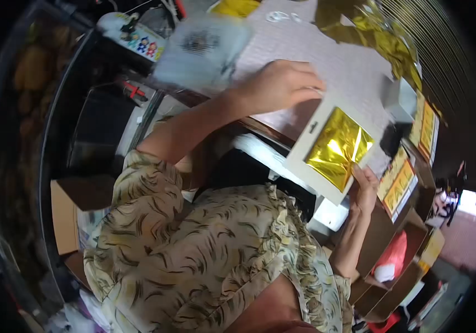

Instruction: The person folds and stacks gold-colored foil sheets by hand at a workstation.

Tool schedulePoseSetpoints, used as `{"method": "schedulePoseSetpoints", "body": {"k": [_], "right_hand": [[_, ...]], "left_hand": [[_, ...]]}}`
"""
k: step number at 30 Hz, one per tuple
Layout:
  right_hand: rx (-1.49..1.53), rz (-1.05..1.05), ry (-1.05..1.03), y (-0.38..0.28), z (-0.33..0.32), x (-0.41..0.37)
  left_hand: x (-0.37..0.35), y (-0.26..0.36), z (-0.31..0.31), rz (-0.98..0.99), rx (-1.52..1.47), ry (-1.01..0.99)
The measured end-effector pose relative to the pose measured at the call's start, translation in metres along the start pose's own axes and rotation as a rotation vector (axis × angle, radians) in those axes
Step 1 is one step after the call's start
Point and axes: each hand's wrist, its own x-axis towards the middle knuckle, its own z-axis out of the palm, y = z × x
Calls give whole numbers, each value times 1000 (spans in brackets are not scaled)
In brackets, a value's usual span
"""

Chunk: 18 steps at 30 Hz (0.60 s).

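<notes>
A flat white package (299, 151) with a small dark slot near one edge is held tilted in front of my chest. Shiny, creased gold foil (340, 147) fills the middle of its face. My right hand (364, 188) grips the lower right edge, thumb on the foil and the other fingers largely behind. At the upper corner, my left hand (282, 86) is closed, thumb and fingertips pinched together at the package's edge. Slight blur hides exactly what lies between those fingertips. Beyond the package stretches a pale, textured table surface (282, 41).
A clear plastic bag (202, 50) lies left of my left hand. More gold foil (354, 28) is at the table's far end. A white box (400, 100) and yellow printed packs (398, 186) stand to the right. Cardboard boxes (379, 299) sit low on the right.
</notes>
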Motion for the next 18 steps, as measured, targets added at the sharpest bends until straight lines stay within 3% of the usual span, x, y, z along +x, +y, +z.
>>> {"method": "schedulePoseSetpoints", "body": {"k": [1,2,6,13,18], "right_hand": [[26,-20,-16,3,-2,2],[21,-19,-27,3,-3,4],[44,-41,5,-5,6,5],[31,-27,36,-5,12,15],[11,-4,71,-2,22,18]], "left_hand": [[-21,-12,-16,-94,-74,-18],[-43,-41,-37,-78,36,-43],[-129,-142,-125,-552,103,-74],[-160,-180,-138,-593,20,-178],[-168,-188,-133,-637,-93,-107]]}}
